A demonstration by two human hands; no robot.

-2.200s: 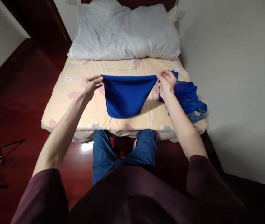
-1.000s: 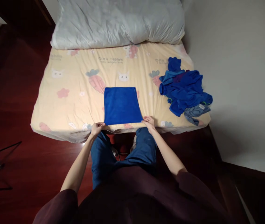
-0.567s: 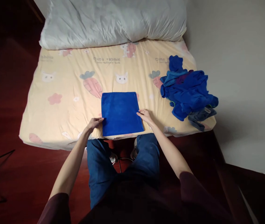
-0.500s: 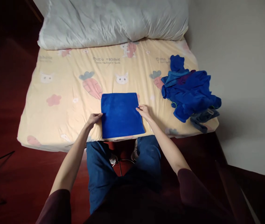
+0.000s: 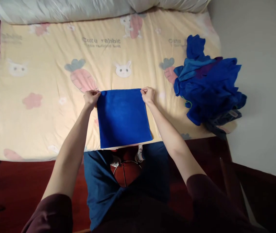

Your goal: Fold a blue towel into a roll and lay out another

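A folded blue cloth (image 5: 123,118) lies flat on the yellow printed mattress (image 5: 43,84), its near edge at the mattress's front edge. My left hand (image 5: 91,97) pinches the cloth's far left corner. At the far right corner, my right hand (image 5: 147,94) grips the cloth in the same way. Both arms reach forward over my knees.
A heap of crumpled blue cloths (image 5: 208,89) sits on the mattress's right side, against the white wall (image 5: 261,81). A pale grey duvet (image 5: 67,9) lies along the far edge. Dark red floor (image 5: 11,187) surrounds the bed on the left and front.
The cloth, first held up in the air, was laid flat on the mattress. My hands slid from its near corners up its sides to the far corners. The view moved closer.
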